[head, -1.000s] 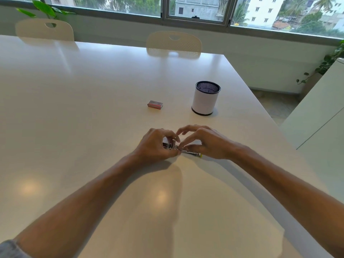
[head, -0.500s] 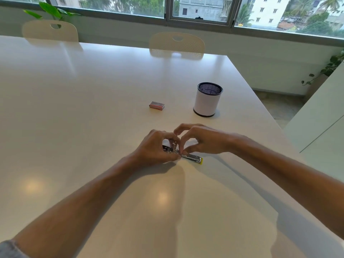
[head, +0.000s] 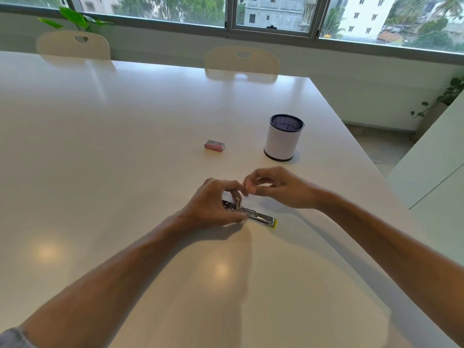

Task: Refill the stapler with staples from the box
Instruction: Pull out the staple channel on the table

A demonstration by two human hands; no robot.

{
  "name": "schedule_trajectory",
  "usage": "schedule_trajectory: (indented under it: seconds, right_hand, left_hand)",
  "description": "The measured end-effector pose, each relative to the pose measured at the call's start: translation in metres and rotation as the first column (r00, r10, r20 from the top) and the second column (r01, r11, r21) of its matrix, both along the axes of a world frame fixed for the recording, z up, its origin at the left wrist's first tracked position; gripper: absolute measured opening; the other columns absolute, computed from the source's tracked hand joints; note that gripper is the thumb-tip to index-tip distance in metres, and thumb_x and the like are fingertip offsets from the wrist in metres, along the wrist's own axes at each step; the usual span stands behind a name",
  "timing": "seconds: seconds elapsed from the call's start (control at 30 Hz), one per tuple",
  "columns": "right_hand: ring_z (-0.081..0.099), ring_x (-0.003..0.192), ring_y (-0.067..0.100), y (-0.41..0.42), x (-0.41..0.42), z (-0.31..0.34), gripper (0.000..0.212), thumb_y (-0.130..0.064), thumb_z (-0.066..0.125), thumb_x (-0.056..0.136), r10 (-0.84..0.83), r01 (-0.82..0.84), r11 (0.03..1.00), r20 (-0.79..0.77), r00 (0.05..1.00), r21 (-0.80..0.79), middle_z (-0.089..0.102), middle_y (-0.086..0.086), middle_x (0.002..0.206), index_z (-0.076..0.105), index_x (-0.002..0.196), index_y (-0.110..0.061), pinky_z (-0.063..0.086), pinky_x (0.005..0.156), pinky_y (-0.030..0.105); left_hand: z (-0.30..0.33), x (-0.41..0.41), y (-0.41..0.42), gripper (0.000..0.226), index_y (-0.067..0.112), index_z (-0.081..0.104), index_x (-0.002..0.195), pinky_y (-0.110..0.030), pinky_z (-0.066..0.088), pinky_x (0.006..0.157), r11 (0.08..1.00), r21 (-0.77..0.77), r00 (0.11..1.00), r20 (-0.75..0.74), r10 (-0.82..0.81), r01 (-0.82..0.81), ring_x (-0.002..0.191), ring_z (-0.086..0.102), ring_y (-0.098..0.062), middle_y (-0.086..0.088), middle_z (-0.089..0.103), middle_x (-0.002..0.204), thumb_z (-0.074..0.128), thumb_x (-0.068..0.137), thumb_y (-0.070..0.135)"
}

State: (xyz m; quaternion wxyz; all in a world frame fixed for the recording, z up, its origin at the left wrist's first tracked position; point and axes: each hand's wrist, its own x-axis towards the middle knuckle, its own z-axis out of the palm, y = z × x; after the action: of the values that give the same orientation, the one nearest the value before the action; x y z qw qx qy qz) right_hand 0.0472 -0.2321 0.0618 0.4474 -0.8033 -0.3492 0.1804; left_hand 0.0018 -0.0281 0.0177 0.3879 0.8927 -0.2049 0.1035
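A small metal stapler (head: 261, 217) with a yellow tip lies flat on the white table (head: 125, 146), its shiny channel exposed. My left hand (head: 216, 204) grips its rear end, thumb and fingers around an upright metal part. My right hand (head: 273, 187) hovers just above and behind the stapler, fingertips pinched together; whether anything is between them is too small to tell. The small red staple box (head: 214, 145) sits closed farther back on the table, apart from both hands.
A white cylindrical holder with a dark mesh rim (head: 283, 138) stands right of the box. Two pale chairs (head: 242, 62) are tucked at the far table edge. The table's right edge runs diagonally past my right forearm; a white cabinet (head: 431, 167) stands beyond.
My right hand has lifted off the stapler and drawn back and to the right, uncovering the metal channel and yellow tip. My left hand keeps its hold on the rear end.
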Motion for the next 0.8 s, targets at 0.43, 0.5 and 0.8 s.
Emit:
schedule_trajectory:
  seconds: [0.43, 0.5, 0.8]
  right_hand:
    - [0.072, 0.076, 0.008, -0.007, -0.011, -0.019, 0.013, -0.006, 0.067, 0.090, -0.318, 0.382, 0.852, -0.226, 0.921, 0.359, 0.078, -0.003, 0.079, 0.075, 0.092, -0.016, 0.055, 0.069, 0.018]
    - [0.072, 0.078, 0.009, -0.009, -0.010, -0.018, 0.013, -0.005, 0.069, 0.088, -0.322, 0.404, 0.839, -0.266, 0.908, 0.365, 0.079, -0.001, 0.081, 0.077, 0.094, -0.014, 0.055, 0.070, 0.018]
    - [0.072, 0.071, 0.006, -0.010, 0.006, -0.009, 0.017, -0.004, 0.075, 0.082, -0.402, 0.402, 0.827, -0.085, 0.912, 0.393, 0.078, -0.005, 0.074, 0.077, 0.089, -0.020, 0.055, 0.068, 0.017]
  left_hand:
    - [-0.004, 0.003, -0.003, 0.037, 0.021, 0.074, 0.097, -0.024, 0.036, 0.085, 0.994, 0.083, 0.991, 0.122, 0.058, -0.068, 0.082, 0.061, -0.008, 0.007, 0.074, 0.089, 0.079, 0.068, 0.044]
    - [-0.004, 0.003, -0.004, 0.036, 0.020, 0.074, 0.097, -0.029, 0.036, 0.088, 0.993, 0.091, 0.989, 0.132, 0.068, -0.081, 0.084, 0.063, -0.010, 0.007, 0.074, 0.090, 0.079, 0.069, 0.042]
    - [-0.008, 0.004, -0.006, 0.033, 0.023, 0.074, 0.098, -0.023, 0.032, 0.092, 0.985, 0.080, 0.975, 0.175, 0.139, -0.155, 0.087, 0.055, 0.001, 0.014, 0.071, 0.091, 0.081, 0.069, 0.036]
